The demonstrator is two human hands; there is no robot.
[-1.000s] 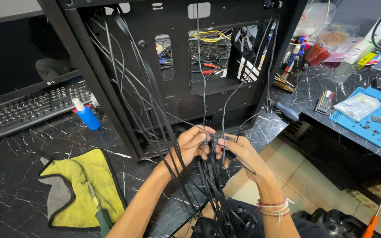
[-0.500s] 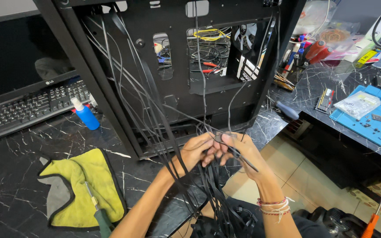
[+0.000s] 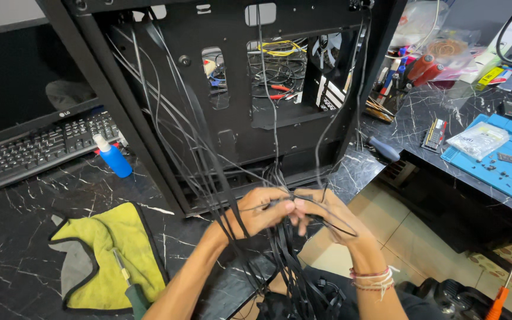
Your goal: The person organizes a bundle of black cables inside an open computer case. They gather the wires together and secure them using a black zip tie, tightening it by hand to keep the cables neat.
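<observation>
Over at the far left, a dark monitor [image 3: 25, 95] is standing behind a black keyboard [image 3: 37, 151] on the black marble-patterned table [image 3: 7, 249], and a small blue bottle with a white cap [image 3: 112, 157] is standing just beside the keyboard's right end. Nearer the camera, a yellow cloth with grey lining [image 3: 105, 252] is lying crumpled on the table, with a green-handled screwdriver [image 3: 131, 287] lying on its right edge. Moving rightward, an open black computer case [image 3: 238, 89] is standing upright on the table, and many thin black cables [image 3: 208, 172] are hanging out of it, running down toward the person's lap. The left hand [image 3: 259, 210] is curling closed around a gathered bunch of these cables just in front of the case's lower edge, with several strands crossing over its wrist. The right hand [image 3: 327, 216] is meeting it, fingertips touching, and is pinching the same bundle, a few strands looping over its back; a band of threads is circling that wrist. Further right, a second dark counter [image 3: 422, 124] is carrying a blue work mat [image 3: 493, 160] with a clear plastic bag [image 3: 480, 139] on it, and an orange-handled tool [image 3: 502, 296] is showing at the bottom right corner.
</observation>
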